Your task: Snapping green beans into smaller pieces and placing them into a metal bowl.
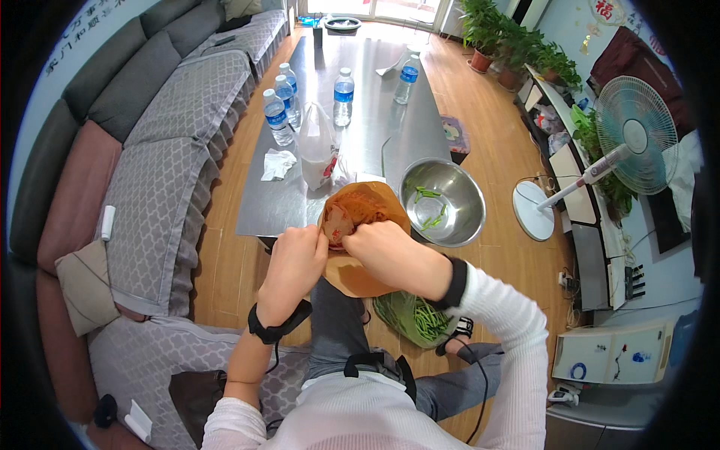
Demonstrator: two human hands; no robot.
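A brown paper bag (360, 278) is held open in front of me, just off the table's near edge. My left hand (298, 253) grips its left rim. My right hand (388, 247) reaches into the bag's mouth, curled, with its fingertips hidden inside. Within the bag, beside those fingers, a crumpled clear plastic bag (338, 225) with reddish stains shows. To the right stands a stainless steel bowl (474, 209) holding several short cut green stalks (427, 193). Below, on the floor between my feet, a plastic bag of long green beans or stalks (428, 320) lies open.
On the metal-topped table (371, 143) stand several water bottles (343, 98), a tied white plastic bag (316, 143) and a crumpled tissue (278, 164). A grey sofa (163, 169) runs along the left. On the right are a standing fan (635, 136) and potted plants (481, 39).
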